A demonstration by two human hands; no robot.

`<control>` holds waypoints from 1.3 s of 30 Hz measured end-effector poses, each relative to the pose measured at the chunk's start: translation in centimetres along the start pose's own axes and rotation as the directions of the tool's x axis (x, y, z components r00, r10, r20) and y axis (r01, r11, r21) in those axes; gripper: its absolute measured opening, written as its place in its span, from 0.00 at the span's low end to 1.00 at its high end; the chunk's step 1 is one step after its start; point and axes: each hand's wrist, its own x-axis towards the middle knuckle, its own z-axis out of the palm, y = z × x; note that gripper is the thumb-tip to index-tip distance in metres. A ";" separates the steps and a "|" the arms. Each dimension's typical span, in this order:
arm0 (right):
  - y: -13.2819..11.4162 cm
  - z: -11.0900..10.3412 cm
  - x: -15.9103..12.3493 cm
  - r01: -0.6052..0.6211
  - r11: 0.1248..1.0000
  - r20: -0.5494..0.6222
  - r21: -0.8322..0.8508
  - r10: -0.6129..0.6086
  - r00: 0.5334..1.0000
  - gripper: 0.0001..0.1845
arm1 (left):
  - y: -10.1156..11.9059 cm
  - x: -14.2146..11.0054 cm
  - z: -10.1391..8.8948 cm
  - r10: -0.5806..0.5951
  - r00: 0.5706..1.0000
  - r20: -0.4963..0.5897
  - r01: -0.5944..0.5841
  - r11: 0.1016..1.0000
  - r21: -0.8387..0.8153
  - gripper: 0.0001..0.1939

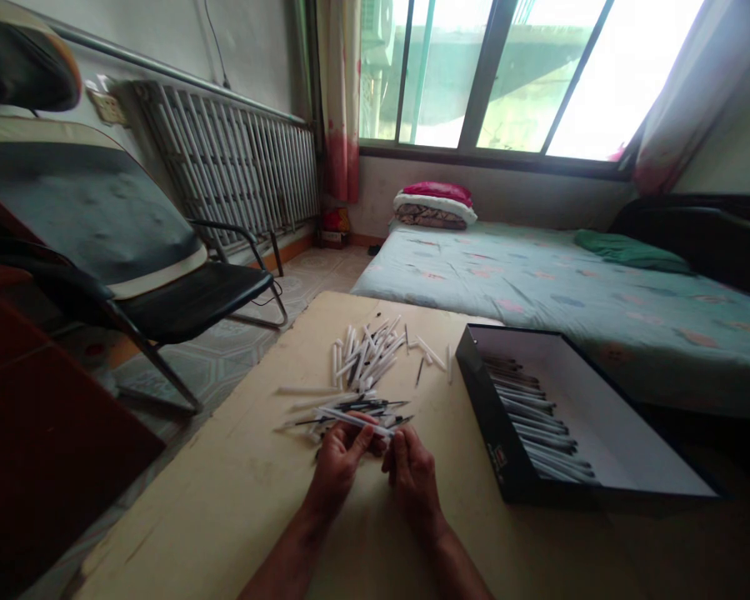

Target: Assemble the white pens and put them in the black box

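Our left hand (341,471) is closed around a white pen (353,422), and our right hand (414,481) curls just beside it; we cannot tell whether it grips the pen too. Both hands sit at a loose heap of white and black pen parts (366,367) on a tan table (181,521). Right of them, an open black box (503,458) holds rows of pens (531,417).

White pens (366,367) lie in a loose crisscrossed heap on the table (237,417) — black ones (368,407) mixed in — while more pens (528,408) rest side by side in an open black box (488,425).
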 end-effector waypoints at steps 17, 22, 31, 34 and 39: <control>0.1 -0.1 0.0 0.208 0.962 -0.105 -0.176 -0.229 0.968 0.13 | 0.6 -1.2 0.2 0.167 0.962 -0.214 -0.077 0.924 0.375 0.12; 0.0 -0.4 0.4 -0.024 0.997 -0.221 0.071 0.039 0.975 0.16 | 3.7 -2.1 -2.4 0.083 0.983 -0.166 0.038 0.788 0.614 0.09; 0.3 -0.3 0.4 -0.071 0.975 -0.184 0.211 0.111 0.977 0.11 | 3.2 -4.4 -4.4 0.077 0.983 0.169 -0.184 0.285 0.941 0.05; 0.3 -0.2 0.3 -0.088 0.977 -0.174 0.194 0.123 0.977 0.12 | 2.2 -4.6 -3.8 0.103 0.975 0.198 -0.217 0.230 0.949 0.07; 0.1 -0.5 0.2 -0.021 0.997 -0.188 0.072 0.034 0.982 0.11 | 3.0 -3.6 -2.8 0.143 0.980 0.138 -0.189 0.453 0.871 0.03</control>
